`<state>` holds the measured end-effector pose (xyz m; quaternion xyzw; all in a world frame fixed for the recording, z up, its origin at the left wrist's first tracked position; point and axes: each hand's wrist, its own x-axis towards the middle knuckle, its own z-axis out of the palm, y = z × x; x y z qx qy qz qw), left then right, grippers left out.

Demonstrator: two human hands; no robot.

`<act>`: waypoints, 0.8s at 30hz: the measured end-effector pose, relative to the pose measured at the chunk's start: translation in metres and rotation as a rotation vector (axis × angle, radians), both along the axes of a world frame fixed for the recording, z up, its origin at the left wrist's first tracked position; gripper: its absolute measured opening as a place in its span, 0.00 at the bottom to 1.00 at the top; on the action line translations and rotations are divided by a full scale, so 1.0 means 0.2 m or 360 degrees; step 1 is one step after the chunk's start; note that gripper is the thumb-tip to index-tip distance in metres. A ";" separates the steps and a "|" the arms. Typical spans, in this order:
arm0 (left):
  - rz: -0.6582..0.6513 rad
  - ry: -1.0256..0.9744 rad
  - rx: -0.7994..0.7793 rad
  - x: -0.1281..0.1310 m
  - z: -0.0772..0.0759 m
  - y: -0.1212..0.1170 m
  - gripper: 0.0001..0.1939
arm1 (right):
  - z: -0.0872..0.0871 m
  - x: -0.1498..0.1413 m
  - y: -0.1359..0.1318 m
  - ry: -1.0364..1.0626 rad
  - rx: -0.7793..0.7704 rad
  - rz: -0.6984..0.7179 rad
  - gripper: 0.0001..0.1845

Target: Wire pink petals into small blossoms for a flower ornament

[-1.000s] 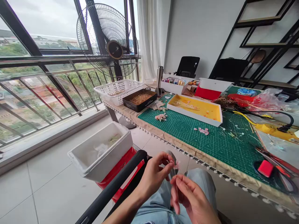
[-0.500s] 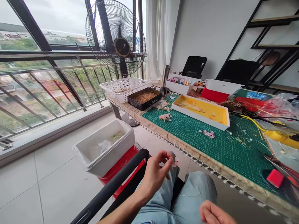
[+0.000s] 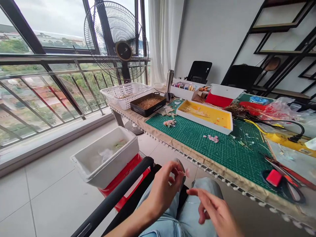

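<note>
My left hand (image 3: 163, 187) hovers over my lap, its fingertips pinched on a small pink flower piece (image 3: 186, 172). Just right of it, my right hand (image 3: 214, 212) has its fingers stretched apart toward the left hand and holds nothing I can see. Both hands are above my jeans-clad knees, short of the table edge. More pink petals (image 3: 211, 138) and a small flower cluster (image 3: 169, 123) lie on the green cutting mat (image 3: 222, 148).
A white bin (image 3: 106, 159) on a red stool stands at my left by the black chair armrest (image 3: 116, 197). The table carries a yellow-lined tray (image 3: 204, 116), a black tray (image 3: 147, 104), a white basket (image 3: 125, 93), scissors (image 3: 283, 172). A fan (image 3: 116, 41) stands behind.
My right hand dropped away to the lower right, then rose back toward the left hand with fingers spread. The left hand kept its pinch on the pink piece.
</note>
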<state>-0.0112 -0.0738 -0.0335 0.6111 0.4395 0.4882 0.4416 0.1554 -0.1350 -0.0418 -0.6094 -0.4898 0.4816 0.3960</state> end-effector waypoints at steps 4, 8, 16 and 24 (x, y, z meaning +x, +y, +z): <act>-0.0040 0.0022 -0.0011 0.02 -0.01 -0.03 0.05 | 0.06 -0.02 0.18 0.0535 0.0104 -0.0407 0.22; -0.0126 0.0091 0.0063 0.04 -0.02 -0.03 0.13 | 0.08 -0.05 0.22 0.1315 0.0064 -0.0663 0.17; -0.0094 0.0004 -0.0121 0.04 -0.03 -0.01 0.11 | 0.04 -0.12 0.10 0.1025 0.0201 -0.0625 0.18; -0.0104 -0.0024 -0.0047 0.04 -0.08 0.00 0.12 | 0.02 -0.21 0.04 0.1006 -0.0148 -0.0347 0.25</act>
